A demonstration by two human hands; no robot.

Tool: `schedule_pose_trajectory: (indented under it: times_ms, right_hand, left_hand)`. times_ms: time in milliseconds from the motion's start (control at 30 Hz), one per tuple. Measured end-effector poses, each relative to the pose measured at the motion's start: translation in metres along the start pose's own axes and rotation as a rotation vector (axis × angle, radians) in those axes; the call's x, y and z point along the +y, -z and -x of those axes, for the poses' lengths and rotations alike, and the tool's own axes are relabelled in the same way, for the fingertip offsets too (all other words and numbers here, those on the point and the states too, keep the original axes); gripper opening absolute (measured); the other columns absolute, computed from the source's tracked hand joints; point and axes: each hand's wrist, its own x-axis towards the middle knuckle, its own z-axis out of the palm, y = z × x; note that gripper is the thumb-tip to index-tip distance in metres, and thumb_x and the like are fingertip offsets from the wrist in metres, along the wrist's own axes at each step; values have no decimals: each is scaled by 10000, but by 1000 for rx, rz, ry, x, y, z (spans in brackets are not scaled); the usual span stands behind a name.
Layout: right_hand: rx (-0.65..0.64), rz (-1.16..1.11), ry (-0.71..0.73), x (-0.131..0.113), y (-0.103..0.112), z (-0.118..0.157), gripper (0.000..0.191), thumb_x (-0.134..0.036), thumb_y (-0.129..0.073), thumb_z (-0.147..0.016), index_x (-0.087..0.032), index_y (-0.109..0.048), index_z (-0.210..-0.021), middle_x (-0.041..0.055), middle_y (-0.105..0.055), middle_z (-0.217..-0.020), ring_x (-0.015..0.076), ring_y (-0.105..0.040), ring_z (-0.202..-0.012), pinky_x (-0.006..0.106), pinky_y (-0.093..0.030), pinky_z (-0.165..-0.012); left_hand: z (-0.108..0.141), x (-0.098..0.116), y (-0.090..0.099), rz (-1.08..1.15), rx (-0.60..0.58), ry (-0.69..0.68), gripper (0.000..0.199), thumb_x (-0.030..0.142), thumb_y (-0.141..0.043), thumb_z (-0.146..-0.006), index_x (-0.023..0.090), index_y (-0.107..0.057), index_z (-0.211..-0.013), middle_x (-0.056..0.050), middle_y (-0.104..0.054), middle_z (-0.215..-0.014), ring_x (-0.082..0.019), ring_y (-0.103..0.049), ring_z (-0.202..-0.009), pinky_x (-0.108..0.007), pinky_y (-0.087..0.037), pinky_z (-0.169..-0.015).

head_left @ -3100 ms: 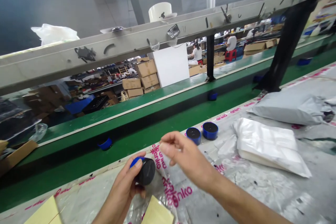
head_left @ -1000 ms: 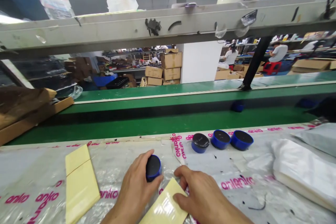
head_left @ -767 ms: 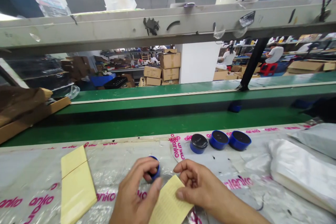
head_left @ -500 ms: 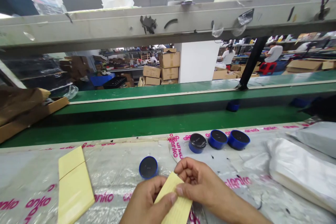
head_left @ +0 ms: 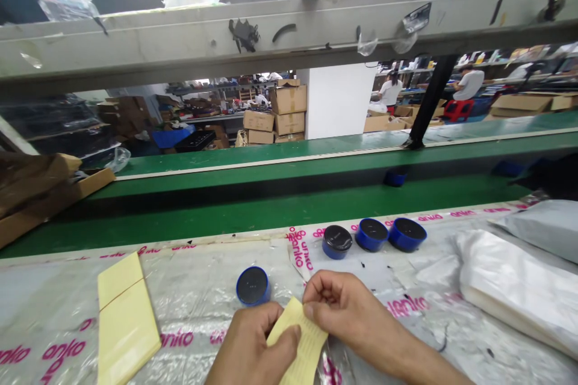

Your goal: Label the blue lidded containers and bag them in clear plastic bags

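A yellow printed paper (head_left: 301, 346) is held between my two hands at the bottom centre. My left hand (head_left: 257, 346) grips its left side, thumb on top. The fingers of my right hand (head_left: 336, 307) pinch its upper right edge, and the paper bends there. Just above my left hand sits a round blue and black device (head_left: 253, 286). Three more such round devices stand in a row further back, the left one (head_left: 337, 242) with a shinier top. A banded stack of yellow papers (head_left: 126, 319) lies to the left.
Plastic sheeting printed in pink (head_left: 194, 289) covers the work surface. White plastic bags (head_left: 515, 295) lie at the right. Behind runs a green belt (head_left: 217, 216), with a cardboard box (head_left: 97, 183) at its left. A metal beam (head_left: 180, 42) crosses above; two people sit far behind.
My right thumb and fingers have shifted slightly up along the paper's edge, and the paper now curves at its right side. The view has moved slightly.
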Motion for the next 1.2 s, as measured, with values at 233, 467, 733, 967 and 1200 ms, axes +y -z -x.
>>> schedule_pose_trajectory:
  times_ms: [233,467,733,967,1200]
  right_hand:
    - [11,93,-2,2,0,2,68,-148,-566,-707,-155,-627,-736,-13,-587,-679,120,-474,-632,237,-358,-582]
    - [-26,99,-19,2,0,2,124,-104,-532,-677,-156,-626,-738,-20,-599,-679,112,-481,-625,219,-368,-567]
    - [-9,160,-24,-1,-1,7,150,-102,-521,-643,-164,-634,-720,-29,-562,-650,106,-454,-620,208,-344,-548]
    - [-8,98,8,-2,3,7,138,-110,-541,-675,-163,-651,-740,-4,-620,-708,132,-505,-667,239,-382,-600]
    - [64,-8,35,-11,8,4,58,-143,-583,-698,-165,-636,-696,-2,-609,-675,133,-498,-637,256,-386,-605]
  left_hand:
    - [2,-2,-1,-299,56,-138,235,303,-480,-813,211,-412,-607,26,-446,-590,-152,-447,-603,-274,-244,-556]
    - [2,-7,-11,-443,129,-189,347,422,-483,-888,212,-426,-618,12,-503,-591,-167,-481,-610,-280,-235,-559]
    - [-2,-2,-10,-455,38,-268,264,250,-451,-857,208,-400,-602,28,-487,-563,-138,-447,-554,-273,-220,-543]
    - [-3,1,-11,-445,0,-201,239,223,-488,-823,204,-442,-590,22,-503,-563,-144,-461,-558,-271,-196,-544]
    - [4,-15,-6,-501,91,-164,194,354,-700,-760,231,-634,-626,-21,-654,-605,-208,-555,-565,-279,-214,-556]
